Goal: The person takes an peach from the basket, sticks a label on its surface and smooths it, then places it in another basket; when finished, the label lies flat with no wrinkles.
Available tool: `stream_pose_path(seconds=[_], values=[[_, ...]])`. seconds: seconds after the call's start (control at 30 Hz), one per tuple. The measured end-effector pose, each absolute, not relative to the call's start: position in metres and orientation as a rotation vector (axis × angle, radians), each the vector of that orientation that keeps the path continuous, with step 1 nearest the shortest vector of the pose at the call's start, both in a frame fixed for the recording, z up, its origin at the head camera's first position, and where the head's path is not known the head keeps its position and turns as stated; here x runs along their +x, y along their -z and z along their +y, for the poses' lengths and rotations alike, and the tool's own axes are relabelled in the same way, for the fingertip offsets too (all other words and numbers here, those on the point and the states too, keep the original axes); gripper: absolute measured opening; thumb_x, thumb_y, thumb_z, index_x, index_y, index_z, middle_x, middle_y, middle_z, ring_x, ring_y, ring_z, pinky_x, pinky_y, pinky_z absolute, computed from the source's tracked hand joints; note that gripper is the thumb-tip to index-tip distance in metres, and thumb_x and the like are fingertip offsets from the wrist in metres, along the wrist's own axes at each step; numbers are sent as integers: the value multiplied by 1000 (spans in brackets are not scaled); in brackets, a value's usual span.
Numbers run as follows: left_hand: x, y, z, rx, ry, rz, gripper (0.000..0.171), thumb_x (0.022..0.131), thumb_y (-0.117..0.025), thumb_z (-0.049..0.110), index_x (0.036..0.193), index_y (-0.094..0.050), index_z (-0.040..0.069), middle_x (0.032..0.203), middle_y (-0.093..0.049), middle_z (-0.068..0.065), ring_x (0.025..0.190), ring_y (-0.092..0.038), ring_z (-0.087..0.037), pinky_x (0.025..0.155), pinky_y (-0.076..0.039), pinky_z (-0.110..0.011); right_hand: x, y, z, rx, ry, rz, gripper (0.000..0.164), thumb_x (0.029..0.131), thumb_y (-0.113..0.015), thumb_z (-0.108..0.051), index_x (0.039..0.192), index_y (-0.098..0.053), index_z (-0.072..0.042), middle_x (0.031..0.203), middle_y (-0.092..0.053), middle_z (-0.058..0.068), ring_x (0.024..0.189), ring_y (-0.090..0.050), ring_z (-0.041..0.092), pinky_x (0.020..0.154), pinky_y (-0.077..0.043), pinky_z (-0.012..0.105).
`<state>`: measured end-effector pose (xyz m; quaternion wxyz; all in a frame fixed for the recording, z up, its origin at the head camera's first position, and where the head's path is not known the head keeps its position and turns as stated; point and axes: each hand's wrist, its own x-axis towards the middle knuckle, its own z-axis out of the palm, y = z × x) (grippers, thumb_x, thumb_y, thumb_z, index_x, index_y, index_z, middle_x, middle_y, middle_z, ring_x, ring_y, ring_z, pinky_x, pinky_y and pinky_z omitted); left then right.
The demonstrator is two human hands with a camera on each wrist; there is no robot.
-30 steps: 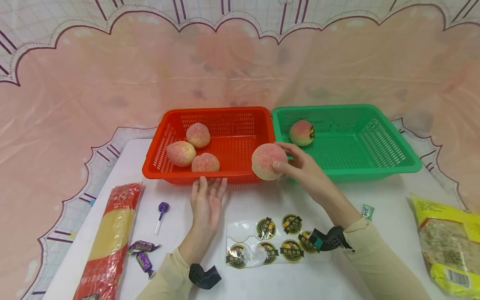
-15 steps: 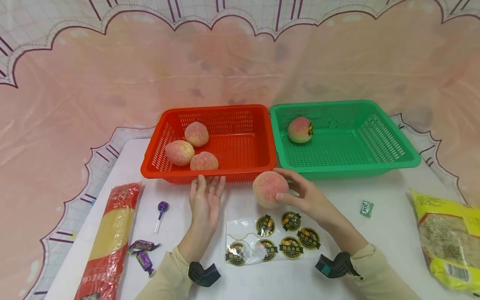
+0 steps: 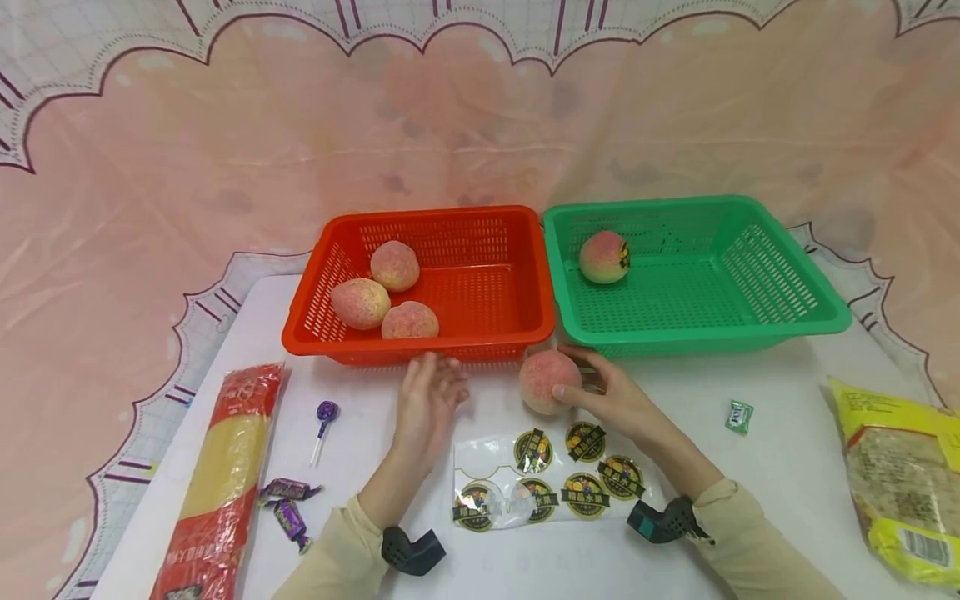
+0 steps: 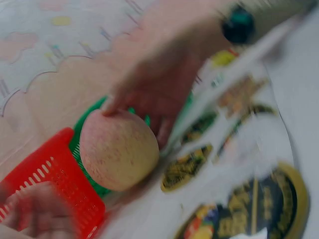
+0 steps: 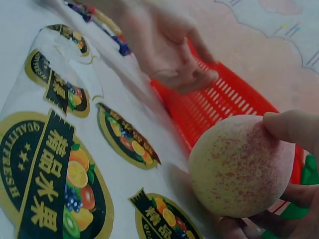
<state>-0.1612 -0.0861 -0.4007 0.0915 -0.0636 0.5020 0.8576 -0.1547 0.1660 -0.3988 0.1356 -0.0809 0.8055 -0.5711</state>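
Observation:
My right hand (image 3: 611, 393) grips a pink and yellow peach (image 3: 549, 382) between thumb and fingers, low over the table in front of the baskets. In the right wrist view the same peach (image 5: 239, 167) shows speckled skin. My left hand (image 3: 427, 407), fingers loosely bent and holding nothing, is just in front of the red basket (image 3: 480, 344). Between my forearms lies a clear sheet of round black-and-gold fruit stickers (image 3: 585, 493). Several peaches (image 3: 361, 303) sit in the red basket. A peach with a sticker on it (image 3: 602, 257) rests in the green basket (image 3: 705, 337).
A red and yellow long packet (image 3: 221, 483) lies at the left, beside a purple lollipop (image 3: 326, 414) and two purple wrapped candies (image 3: 289, 521). Toward the right are a small green candy (image 3: 738, 416) and a yellow bag (image 3: 900, 483). A patterned cloth hangs behind.
My right hand has brought the peach down from the red basket's front corner to low over the table. My left hand has left the basket's front rim and shifted slightly right.

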Motion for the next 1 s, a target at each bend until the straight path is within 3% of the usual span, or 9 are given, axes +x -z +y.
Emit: stream_pose_path(seconds=[0.1, 0.2, 0.33, 0.47, 0.83, 1.0], values=[[-155, 412, -75, 163, -1982, 1962, 25, 91, -48, 26, 111, -48, 12, 95, -58, -6, 79, -56, -15, 63, -48, -24, -156, 403, 168, -234, 1624, 2354, 66, 79, -63, -38, 135, -32, -21, 136, -38, 4, 118, -45, 29, 93, -42, 42], [-147, 418, -66, 546, -1419, 2412, 28, 87, -55, 29, 112, -54, 17, 91, -57, 1, 75, -54, -10, 62, -45, -20, -156, 405, 171, -237, 1578, 2378, 66, 80, -62, -40, 135, -30, -21, 137, -37, 4, 118, -44, 30, 93, -42, 43], [-139, 418, -63, 771, -1022, 2661, 38, 79, -63, 41, 112, -57, 23, 85, -50, 9, 71, -46, -6, 60, -37, -17, -155, 406, 171, -267, 1546, 2392, 66, 81, -60, -42, 135, -29, -22, 138, -35, 3, 120, -43, 31, 95, -41, 44], [-136, 419, -63, 832, -896, 2690, 49, 73, -66, 47, 116, -57, 26, 87, -47, 10, 68, -40, -5, 56, -34, -16, -153, 406, 170, -308, 1519, 2402, 66, 82, -58, -42, 136, -27, -20, 138, -34, 6, 120, -42, 32, 95, -40, 45], [-136, 417, -63, 968, -921, 2687, 30, 74, -70, 36, 102, -60, 29, 93, -47, 11, 75, -47, -4, 62, -39, -16, -146, 388, 177, -414, 1286, 2420, 76, 82, -58, -43, 139, -17, -16, 134, -37, 12, 115, -46, 29, 90, -45, 40], [-140, 412, -66, 1052, -1048, 2615, 29, 72, -72, 30, 98, -59, 28, 90, -50, 14, 74, -48, -4, 61, -40, -16, -142, 373, 186, -469, 1134, 2467, 70, 83, -56, -42, 138, -23, -12, 123, -49, 13, 108, -51, 27, 85, -48, 37]])
